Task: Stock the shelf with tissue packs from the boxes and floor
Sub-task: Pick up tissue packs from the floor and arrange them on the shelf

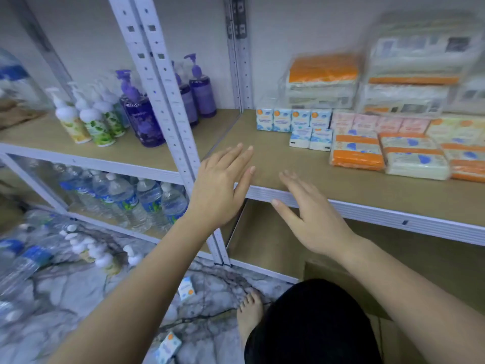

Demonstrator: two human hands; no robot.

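Both my hands hover empty over the front edge of the wooden shelf. My left hand is open with fingers spread, and my right hand is open beside it, palm down. Small blue tissue packs stand in a row at the back of the shelf, with two more in front. Pink packs and orange-and-white tissue packs lie to the right, under larger wrapped bundles. Two small blue tissue packs lie on the marble floor, one near my foot and another lower down.
A white metal upright divides the shelving. Pump bottles stand on the left shelf, water bottles below and more lie on the floor. A cardboard box sits under the shelf by my bare foot.
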